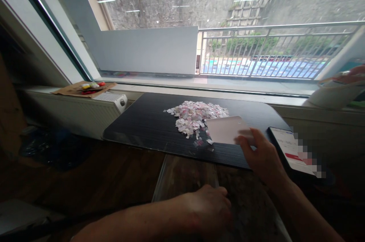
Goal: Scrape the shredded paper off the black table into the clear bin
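Observation:
A pile of small pink and white paper scraps [196, 115] lies on a black board [142, 128] by the window. My right hand [261, 154] grips the near corner of a flat white card [226, 129], whose far edge touches the pile. My left hand [211, 209] rests below the board on the wooden surface, fingers curled into a loose fist; nothing shows in it.
A phone [289, 148] with a lit screen lies on the board's right end. A white radiator [85, 110] at the left carries cardboard with small coloured items [85, 88]. Another person's hand [352, 74] holds a white container [333, 95] at the right sill.

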`<action>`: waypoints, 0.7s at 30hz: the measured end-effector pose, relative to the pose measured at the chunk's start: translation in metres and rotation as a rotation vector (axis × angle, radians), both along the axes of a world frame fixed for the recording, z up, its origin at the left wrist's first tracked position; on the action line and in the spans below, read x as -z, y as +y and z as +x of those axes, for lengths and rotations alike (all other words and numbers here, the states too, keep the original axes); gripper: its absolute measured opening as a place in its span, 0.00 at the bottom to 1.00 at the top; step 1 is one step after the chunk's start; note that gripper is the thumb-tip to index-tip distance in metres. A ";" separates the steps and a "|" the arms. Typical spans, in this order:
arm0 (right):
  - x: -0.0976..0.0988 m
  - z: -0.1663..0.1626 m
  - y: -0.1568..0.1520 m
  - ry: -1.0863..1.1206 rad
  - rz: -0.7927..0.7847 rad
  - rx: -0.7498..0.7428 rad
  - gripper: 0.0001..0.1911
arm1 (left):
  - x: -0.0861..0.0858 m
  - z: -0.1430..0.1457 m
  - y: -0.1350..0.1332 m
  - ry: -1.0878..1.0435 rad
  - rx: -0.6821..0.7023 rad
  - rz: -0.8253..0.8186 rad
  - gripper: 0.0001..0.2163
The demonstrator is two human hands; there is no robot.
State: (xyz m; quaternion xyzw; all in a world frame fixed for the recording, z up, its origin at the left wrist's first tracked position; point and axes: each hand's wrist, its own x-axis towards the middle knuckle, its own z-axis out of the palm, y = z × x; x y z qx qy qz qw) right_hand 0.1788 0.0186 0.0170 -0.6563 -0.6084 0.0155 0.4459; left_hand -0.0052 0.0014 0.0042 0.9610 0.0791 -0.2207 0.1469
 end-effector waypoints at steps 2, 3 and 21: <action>0.001 0.002 -0.003 -0.038 -0.026 0.031 0.11 | 0.001 -0.001 0.000 -0.015 -0.003 0.002 0.04; 0.001 0.004 -0.005 -0.065 -0.031 0.057 0.12 | 0.002 -0.001 0.000 -0.025 -0.004 0.006 0.03; -0.009 0.021 -0.047 -0.145 -0.098 0.155 0.13 | -0.001 -0.026 0.008 -0.052 -0.090 0.003 0.01</action>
